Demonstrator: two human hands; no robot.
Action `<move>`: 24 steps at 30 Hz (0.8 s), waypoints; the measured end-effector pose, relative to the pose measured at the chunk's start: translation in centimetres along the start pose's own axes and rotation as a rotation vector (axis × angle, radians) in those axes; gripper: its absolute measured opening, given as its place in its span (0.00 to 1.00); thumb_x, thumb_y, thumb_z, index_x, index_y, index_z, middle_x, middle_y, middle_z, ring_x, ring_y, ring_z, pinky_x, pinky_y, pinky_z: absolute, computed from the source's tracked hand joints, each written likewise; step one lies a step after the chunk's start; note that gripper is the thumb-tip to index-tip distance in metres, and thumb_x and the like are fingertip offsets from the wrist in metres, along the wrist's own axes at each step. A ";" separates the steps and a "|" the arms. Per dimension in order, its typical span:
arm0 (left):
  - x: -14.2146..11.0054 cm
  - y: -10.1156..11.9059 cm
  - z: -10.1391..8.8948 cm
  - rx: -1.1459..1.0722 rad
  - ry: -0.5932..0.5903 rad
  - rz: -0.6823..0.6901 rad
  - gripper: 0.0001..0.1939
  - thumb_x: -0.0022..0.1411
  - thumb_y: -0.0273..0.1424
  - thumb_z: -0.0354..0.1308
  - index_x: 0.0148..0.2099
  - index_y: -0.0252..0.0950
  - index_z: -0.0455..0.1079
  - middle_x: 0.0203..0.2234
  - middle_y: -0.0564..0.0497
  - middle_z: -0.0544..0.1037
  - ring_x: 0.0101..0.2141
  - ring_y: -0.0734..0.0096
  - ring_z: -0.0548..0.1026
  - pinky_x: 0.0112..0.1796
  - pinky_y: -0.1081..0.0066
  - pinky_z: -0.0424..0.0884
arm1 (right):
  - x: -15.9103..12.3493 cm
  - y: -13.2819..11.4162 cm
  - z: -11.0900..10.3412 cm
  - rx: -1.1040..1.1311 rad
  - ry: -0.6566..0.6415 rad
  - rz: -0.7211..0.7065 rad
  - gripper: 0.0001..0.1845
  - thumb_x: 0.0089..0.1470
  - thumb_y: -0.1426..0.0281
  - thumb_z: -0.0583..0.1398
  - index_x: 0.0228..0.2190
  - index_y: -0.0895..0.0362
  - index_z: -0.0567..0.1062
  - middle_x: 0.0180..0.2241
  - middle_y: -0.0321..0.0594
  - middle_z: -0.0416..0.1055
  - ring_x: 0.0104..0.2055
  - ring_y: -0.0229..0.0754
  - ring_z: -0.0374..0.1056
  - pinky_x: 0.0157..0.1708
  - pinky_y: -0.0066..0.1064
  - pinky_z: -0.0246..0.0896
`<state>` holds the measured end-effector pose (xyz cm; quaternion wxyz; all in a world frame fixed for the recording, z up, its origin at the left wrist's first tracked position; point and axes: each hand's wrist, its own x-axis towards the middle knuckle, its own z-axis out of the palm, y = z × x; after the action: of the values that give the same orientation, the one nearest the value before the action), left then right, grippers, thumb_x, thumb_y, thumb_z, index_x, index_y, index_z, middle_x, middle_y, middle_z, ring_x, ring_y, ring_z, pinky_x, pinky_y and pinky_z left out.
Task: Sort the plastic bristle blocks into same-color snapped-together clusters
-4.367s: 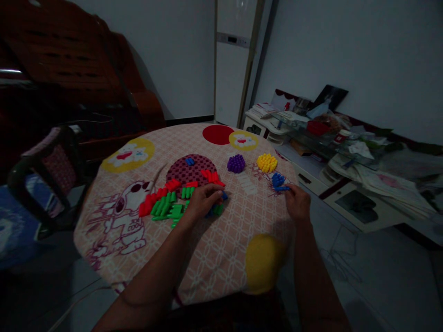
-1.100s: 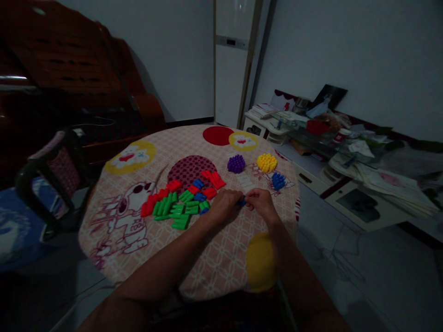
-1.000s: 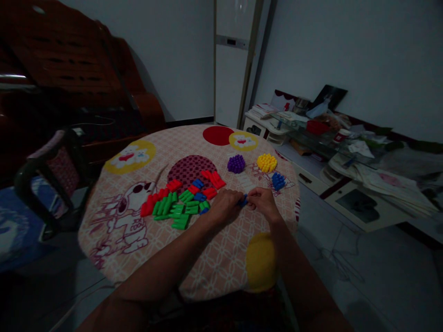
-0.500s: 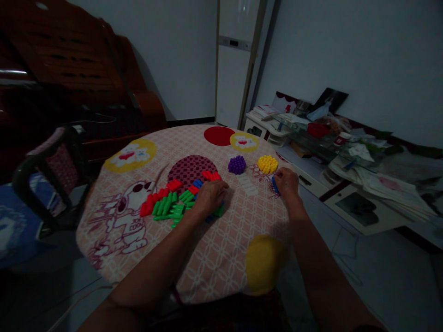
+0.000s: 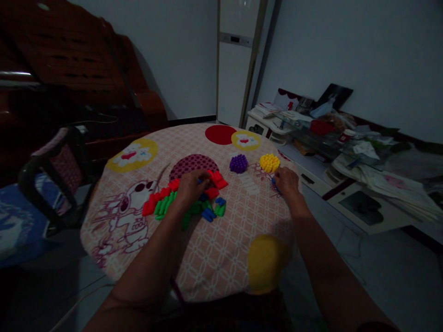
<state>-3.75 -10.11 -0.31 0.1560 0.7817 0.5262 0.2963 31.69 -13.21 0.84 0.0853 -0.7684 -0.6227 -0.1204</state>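
My left hand (image 5: 191, 188) reaches over the pile of plastic building blocks, its fingers bent around a blue block (image 5: 200, 181) that shows between thumb and forefinger. Under and beside it lie red blocks (image 5: 218, 180), green blocks (image 5: 166, 203) and loose blue blocks (image 5: 208, 214). My right hand (image 5: 287, 180) is closed at the right side of the table, fingertips on the cluster of joined blue blocks (image 5: 274, 182), which it mostly hides. Just beyond that hand sits a yellow block cluster (image 5: 269, 163). A purple block cluster (image 5: 238, 163) stands to its left.
A patterned cloth covers the round table (image 5: 214, 263). At left stand a chair (image 5: 51, 180) and a wooden bench (image 5: 86, 83). A low cabinet (image 5: 360, 203) loaded with papers and bags runs along the right wall.
My hands were together on a blue piece a second ago, then parted. The right moved to the blue cluster at right; the left moved back over the pile, then farther left.
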 end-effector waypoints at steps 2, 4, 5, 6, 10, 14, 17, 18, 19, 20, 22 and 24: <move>0.1 -0.4 -0.5 0.011 -0.045 -0.019 0.12 0.58 0.32 0.57 0.40 0.36 0.80 0.35 0.46 0.84 0.35 0.61 0.79 0.38 0.67 0.70 | -0.3 -0.5 -0.6 0.060 0.062 0.010 0.11 0.59 0.72 0.57 0.38 0.59 0.80 0.41 0.49 0.77 0.40 0.46 0.71 0.36 0.32 0.55; 0.2 -0.8 -0.9 0.036 -0.082 -0.035 0.13 0.58 0.31 0.56 0.40 0.36 0.80 0.34 0.47 0.84 0.34 0.62 0.79 0.36 0.68 0.69 | -0.8 -1.6 -1.0 0.147 0.122 -0.012 0.10 0.59 0.71 0.58 0.37 0.59 0.80 0.40 0.49 0.78 0.39 0.45 0.70 0.36 0.32 0.55; 0.2 -0.9 -1.0 0.059 -0.095 -0.041 0.13 0.58 0.31 0.56 0.40 0.36 0.80 0.34 0.47 0.84 0.34 0.62 0.79 0.36 0.69 0.68 | -1.2 -2.4 -1.1 0.201 0.129 -0.044 0.10 0.60 0.71 0.58 0.36 0.59 0.80 0.39 0.48 0.78 0.39 0.45 0.70 0.37 0.31 0.55; 0.1 -1.0 -1.1 0.085 -0.107 -0.043 0.13 0.58 0.31 0.56 0.40 0.36 0.81 0.34 0.47 0.84 0.34 0.62 0.78 0.35 0.69 0.68 | -1.7 -3.5 -1.1 0.259 0.117 -0.085 0.10 0.60 0.71 0.58 0.34 0.59 0.80 0.37 0.47 0.78 0.38 0.44 0.70 0.37 0.31 0.56; -0.1 -1.5 -0.6 0.195 -0.144 -0.014 0.11 0.57 0.32 0.59 0.40 0.38 0.81 0.34 0.47 0.84 0.35 0.61 0.78 0.35 0.69 0.68 | -4.7 -8.7 -0.4 0.507 -0.092 -0.285 0.13 0.62 0.67 0.59 0.29 0.57 0.79 0.31 0.42 0.78 0.33 0.40 0.70 0.35 0.29 0.55; -0.2 -1.9 0.0 0.151 -0.180 0.009 0.12 0.58 0.32 0.59 0.40 0.38 0.82 0.35 0.47 0.85 0.35 0.62 0.79 0.37 0.69 0.69 | -7.7 -13.3 0.3 0.618 -0.183 -0.436 0.11 0.59 0.60 0.64 0.34 0.55 0.80 0.33 0.39 0.79 0.34 0.39 0.71 0.35 0.28 0.57; -0.2 -1.9 0.2 0.081 -0.216 0.015 0.13 0.58 0.32 0.58 0.42 0.37 0.81 0.37 0.47 0.85 0.36 0.62 0.79 0.39 0.69 0.70 | -8.7 -15.2 0.6 0.569 -0.171 -0.508 0.08 0.59 0.64 0.65 0.37 0.54 0.80 0.36 0.40 0.79 0.36 0.40 0.72 0.37 0.28 0.58; -0.2 -1.8 0.2 0.073 -0.220 0.014 0.14 0.58 0.32 0.58 0.43 0.37 0.81 0.38 0.46 0.85 0.37 0.62 0.79 0.39 0.69 0.70 | -8.7 -15.3 0.7 0.551 -0.168 -0.505 0.06 0.60 0.66 0.64 0.36 0.55 0.80 0.36 0.41 0.79 0.37 0.40 0.72 0.37 0.28 0.58; -0.2 -1.8 0.2 0.071 -0.221 0.013 0.14 0.58 0.32 0.58 0.43 0.36 0.81 0.38 0.46 0.85 0.37 0.61 0.79 0.40 0.69 0.70 | -8.5 -15.3 0.7 0.544 -0.166 -0.487 0.07 0.61 0.67 0.63 0.35 0.55 0.80 0.36 0.42 0.79 0.37 0.41 0.72 0.37 0.29 0.58; -0.1 -1.8 0.2 0.074 -0.220 0.012 0.14 0.59 0.33 0.58 0.43 0.36 0.81 0.38 0.46 0.85 0.37 0.61 0.79 0.40 0.69 0.69 | -8.2 -15.0 0.8 0.551 -0.162 -0.456 0.08 0.62 0.68 0.61 0.33 0.56 0.80 0.35 0.42 0.79 0.36 0.41 0.72 0.37 0.29 0.58; -0.1 -1.7 0.1 0.089 -0.219 0.010 0.14 0.60 0.33 0.58 0.43 0.35 0.81 0.38 0.45 0.84 0.37 0.61 0.79 0.39 0.69 0.69 | -7.4 -13.7 0.8 0.597 -0.146 -0.371 0.12 0.63 0.69 0.60 0.30 0.57 0.80 0.33 0.43 0.80 0.35 0.41 0.73 0.36 0.29 0.59; -0.2 -1.6 0.0 0.111 -0.232 0.005 0.13 0.60 0.33 0.57 0.42 0.35 0.81 0.36 0.45 0.84 0.36 0.61 0.79 0.38 0.69 0.68 | -6.4 -11.4 0.7 0.635 -0.101 -0.248 0.12 0.62 0.69 0.59 0.29 0.57 0.81 0.32 0.43 0.80 0.34 0.41 0.73 0.35 0.29 0.59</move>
<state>-4.98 -9.61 -1.27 0.1715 0.8195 0.5180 0.1749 19.32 -16.59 -1.91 0.2741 -0.6271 -0.7210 0.1083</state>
